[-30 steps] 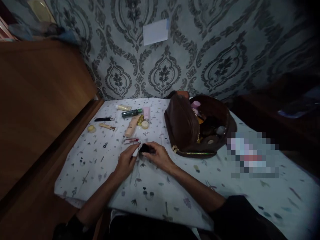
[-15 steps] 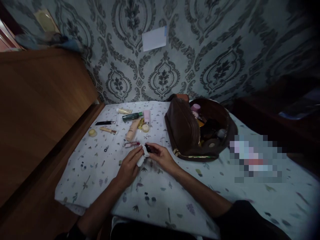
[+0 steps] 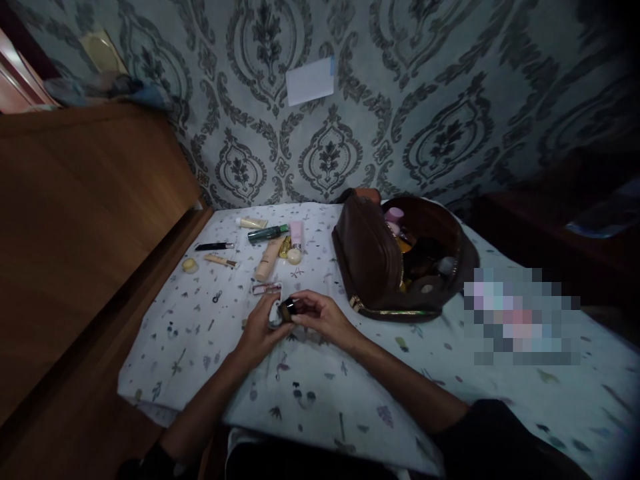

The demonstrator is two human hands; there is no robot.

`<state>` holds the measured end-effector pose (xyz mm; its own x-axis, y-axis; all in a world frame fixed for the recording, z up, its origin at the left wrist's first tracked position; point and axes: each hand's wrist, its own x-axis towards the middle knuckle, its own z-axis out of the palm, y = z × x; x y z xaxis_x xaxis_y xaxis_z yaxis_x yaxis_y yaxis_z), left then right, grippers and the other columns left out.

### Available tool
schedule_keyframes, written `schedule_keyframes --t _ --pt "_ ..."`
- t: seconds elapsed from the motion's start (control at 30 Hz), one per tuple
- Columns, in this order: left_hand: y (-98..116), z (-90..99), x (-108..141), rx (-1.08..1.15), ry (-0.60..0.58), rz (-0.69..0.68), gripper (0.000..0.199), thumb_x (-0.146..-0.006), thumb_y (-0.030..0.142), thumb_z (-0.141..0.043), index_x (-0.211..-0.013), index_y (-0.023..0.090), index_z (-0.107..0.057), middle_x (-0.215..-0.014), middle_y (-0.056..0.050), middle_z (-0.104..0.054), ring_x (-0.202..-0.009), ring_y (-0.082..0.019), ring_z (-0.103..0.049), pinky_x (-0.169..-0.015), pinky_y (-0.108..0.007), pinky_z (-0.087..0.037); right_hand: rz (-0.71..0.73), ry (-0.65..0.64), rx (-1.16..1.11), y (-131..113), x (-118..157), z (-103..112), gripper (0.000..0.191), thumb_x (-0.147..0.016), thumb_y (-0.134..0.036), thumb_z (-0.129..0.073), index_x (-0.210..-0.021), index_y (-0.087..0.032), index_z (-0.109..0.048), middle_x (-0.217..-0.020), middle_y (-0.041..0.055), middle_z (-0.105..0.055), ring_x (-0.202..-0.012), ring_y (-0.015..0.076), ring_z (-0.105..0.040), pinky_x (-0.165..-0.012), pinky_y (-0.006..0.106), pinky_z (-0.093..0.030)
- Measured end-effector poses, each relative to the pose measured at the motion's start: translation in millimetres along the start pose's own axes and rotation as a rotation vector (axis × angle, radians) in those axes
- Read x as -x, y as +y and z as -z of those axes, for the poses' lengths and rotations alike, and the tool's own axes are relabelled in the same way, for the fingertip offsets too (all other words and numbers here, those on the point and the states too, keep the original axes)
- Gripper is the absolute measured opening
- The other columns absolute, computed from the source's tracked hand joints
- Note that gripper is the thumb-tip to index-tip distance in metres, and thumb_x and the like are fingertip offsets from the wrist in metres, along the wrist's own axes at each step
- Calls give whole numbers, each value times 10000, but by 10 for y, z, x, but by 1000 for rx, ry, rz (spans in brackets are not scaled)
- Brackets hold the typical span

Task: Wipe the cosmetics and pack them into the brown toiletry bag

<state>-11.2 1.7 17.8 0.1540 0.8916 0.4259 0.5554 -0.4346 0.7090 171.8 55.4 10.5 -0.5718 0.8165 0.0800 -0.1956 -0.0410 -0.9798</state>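
Observation:
My left hand [image 3: 256, 335] is closed around a crumpled white wipe [image 3: 275, 315], pressed to one end of a small dark container with a shiny black cap [image 3: 288, 308]. The fingers of my right hand [image 3: 327, 319] pinch that container from the other side. Most of it is hidden by my fingers, so its exact kind is unclear. Just beyond my left hand lies a lip gloss tube [image 3: 265, 289] with a reddish end. Farther back are a beige tube [image 3: 269, 260], a pink tube [image 3: 296, 233] and a dark green tube [image 3: 266, 234].
An open brown cosmetic bag [image 3: 365, 257] full of items stands to the right. On the left lie a black pen-like stick [image 3: 214, 247], a brush [image 3: 220, 261], a small yellowish jar [image 3: 189, 265] and a dark hair tie [image 3: 217, 297]. A wooden cabinet [image 3: 95, 220] borders the left.
My hands have turned the small container, so more of its dark cap shows. The wipe has shifted deeper into my left hand. The view has moved slightly.

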Motion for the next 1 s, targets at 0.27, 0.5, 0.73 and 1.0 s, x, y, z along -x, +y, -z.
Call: schedule_keyframes --t 0.27,0.5,0.73,1.0 --pt "55 48 -14 141 -92 232 444 -773 334 -701 -1134 165 -504 -999 -41 -605 -942 -223 -573 -837 -317 -456 101 -9 123 -3 20 -17 464 -700 -429 -788 -1078 -208 -637 -998 40 -665 -905 184 -626 -800 309 -486" --pt "51 54 -58 471 -133 341 531 -679 387 -795 -1091 165 -545 -959 -18 -625 -910 -199 -593 -822 -284 -467 173 22 250 -14 25 -8 447 -693 -421 -799 -1070 -215 -678 -940 26 -604 -807 159 -573 -709 278 -459" --pt "105 48 -93 726 -182 621 748 -562 387 -858 -1171 169 -483 -735 25 -636 -562 -130 -587 -429 -180 -363 222 78 247 -2 17 -15 439 -704 -388 -792 -1088 -221 -662 -953 27 -589 -830 160 -587 -685 265 -483" --pt "241 51 -98 840 -122 714 912 -565 340 -857 -1316 185 -364 -687 20 -659 -538 -143 -598 -390 -161 -314 267 187 404 -5 18 23 384 -719 -304 -770 -1077 -214 -663 -940 33 -570 -813 161 -582 -656 261 -491"
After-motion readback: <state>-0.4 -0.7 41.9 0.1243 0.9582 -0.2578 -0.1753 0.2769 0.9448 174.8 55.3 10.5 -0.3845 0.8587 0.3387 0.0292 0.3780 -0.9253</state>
